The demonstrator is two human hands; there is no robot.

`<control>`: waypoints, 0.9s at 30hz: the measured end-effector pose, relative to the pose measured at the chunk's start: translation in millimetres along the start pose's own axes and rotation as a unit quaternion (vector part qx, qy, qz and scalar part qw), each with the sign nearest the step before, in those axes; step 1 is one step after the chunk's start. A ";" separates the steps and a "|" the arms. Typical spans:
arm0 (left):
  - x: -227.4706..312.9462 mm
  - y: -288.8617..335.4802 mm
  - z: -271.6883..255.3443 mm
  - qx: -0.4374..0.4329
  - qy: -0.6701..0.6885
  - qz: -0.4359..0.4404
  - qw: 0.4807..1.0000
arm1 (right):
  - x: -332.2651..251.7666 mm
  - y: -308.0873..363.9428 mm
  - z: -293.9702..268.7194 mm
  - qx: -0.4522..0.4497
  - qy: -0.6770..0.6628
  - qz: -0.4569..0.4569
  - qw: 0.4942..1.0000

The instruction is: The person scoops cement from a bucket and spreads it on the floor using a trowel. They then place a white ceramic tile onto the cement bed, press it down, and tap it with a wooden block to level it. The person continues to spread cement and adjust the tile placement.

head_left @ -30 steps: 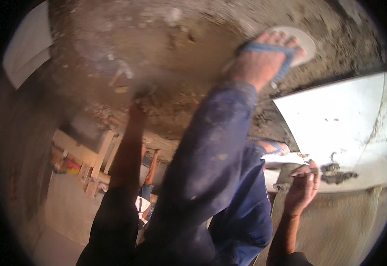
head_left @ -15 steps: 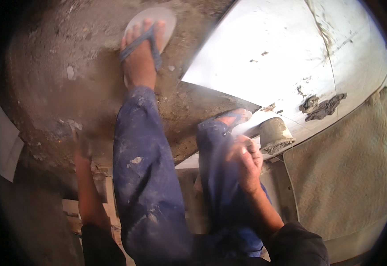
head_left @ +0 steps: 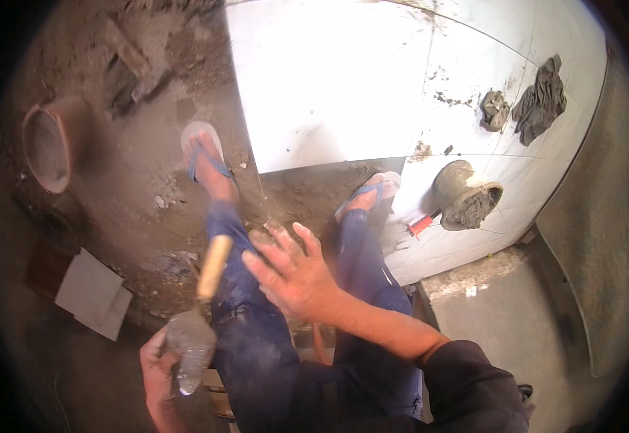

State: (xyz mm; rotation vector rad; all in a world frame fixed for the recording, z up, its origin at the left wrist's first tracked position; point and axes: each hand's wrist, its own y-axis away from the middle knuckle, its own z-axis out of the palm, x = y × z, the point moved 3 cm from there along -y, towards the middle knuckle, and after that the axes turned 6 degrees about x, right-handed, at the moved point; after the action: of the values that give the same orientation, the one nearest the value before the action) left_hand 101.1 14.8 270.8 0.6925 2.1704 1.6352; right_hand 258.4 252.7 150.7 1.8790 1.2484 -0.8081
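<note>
My left hand (head_left: 157, 369) is at the lower left, its fingers closed around the blade end of a trowel (head_left: 214, 268). Wet grey mortar (head_left: 190, 343) coats that end, and the light wooden handle points up and away from me. My right hand (head_left: 291, 276) reaches across in front of my knees, fingers spread and holding nothing. It is just right of the trowel handle and apart from it. Both legs stretch forward in dusty blue trousers, with sandals on the feet. A bucket (head_left: 450, 180) lies tipped on its side at the right, grey mortar at its mouth.
Large white floor tiles (head_left: 329, 94) spread ahead and right, bordering bare rough ground. A red-handled tool (head_left: 420, 226) lies beside the bucket. Dark rags (head_left: 542, 102) rest on the tiles. At left are a round basin (head_left: 69, 137), a hammer-like tool (head_left: 130, 54) and loose tile pieces (head_left: 94, 292).
The view has swung, bringing the basin and more ground in at left. My left hand has come back near my leg with the trowel; my right hand has moved left and its fingers have spread.
</note>
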 end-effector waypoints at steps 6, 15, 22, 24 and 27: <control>68.5 -13.1 140.5 -0.310 -0.182 0.001 0.933 | 40.1 27.4 -57.8 -0.166 0.027 0.045 0.985; 183.6 -227.5 398.2 0.139 -0.446 0.600 0.649 | 209.3 66.2 -157.3 0.198 -0.090 0.416 0.883; 221.2 -289.2 514.8 0.298 -0.439 0.658 0.535 | 280.2 -63.7 -191.5 0.209 0.015 0.418 0.884; 221.0 -287.6 522.3 0.290 -0.455 0.643 0.544 | 288.6 -78.3 -186.8 0.216 -0.003 0.418 0.882; 219.0 -285.3 527.6 0.287 -0.450 0.639 0.554 | 293.4 -96.2 -190.4 0.210 -0.013 0.404 0.890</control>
State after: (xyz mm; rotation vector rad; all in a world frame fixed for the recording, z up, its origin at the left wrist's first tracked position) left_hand 152.2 495.2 -146.7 2.9210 1.1215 0.3043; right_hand 285.7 578.2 -7.1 2.4334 0.1759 -0.6455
